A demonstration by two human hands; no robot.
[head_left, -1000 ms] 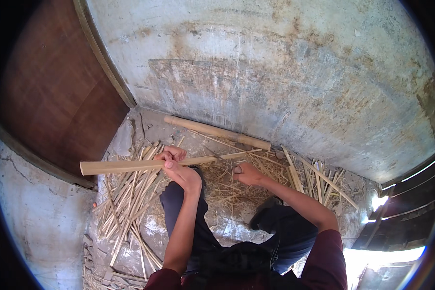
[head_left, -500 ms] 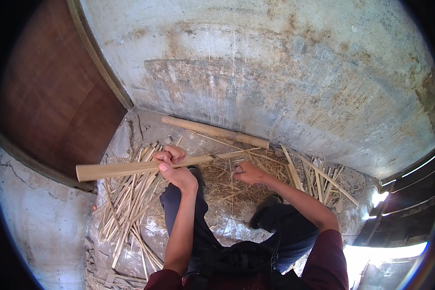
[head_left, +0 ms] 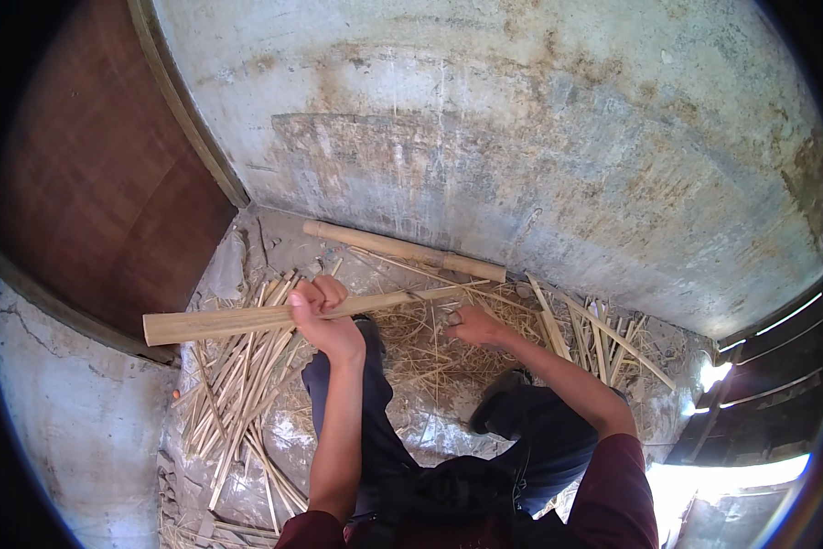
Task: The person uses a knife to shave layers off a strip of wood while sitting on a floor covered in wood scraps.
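Note:
My left hand (head_left: 324,320) is closed round a long split bamboo strip (head_left: 219,323). The strip lies nearly level, its broad pale end out to the left. Its narrower end runs right, toward the straw-like shavings (head_left: 430,357) on the ground. My right hand (head_left: 475,326) is closed in a fist just below that narrow end, on a tool mostly hidden by the fingers. Only a thin, dark, blade-like part shows, beside the strip; its exact kind I cannot make out.
A pile of thin bamboo sticks (head_left: 237,393) lies at the left, with more split pieces (head_left: 603,343) at the right. A whole bamboo pole (head_left: 402,249) rests along the stained wall (head_left: 484,137). A brown door panel (head_left: 109,174) stands at the left.
My left hand has shifted slightly left along the strip, its thumb now raised higher. My right hand has moved slightly right.

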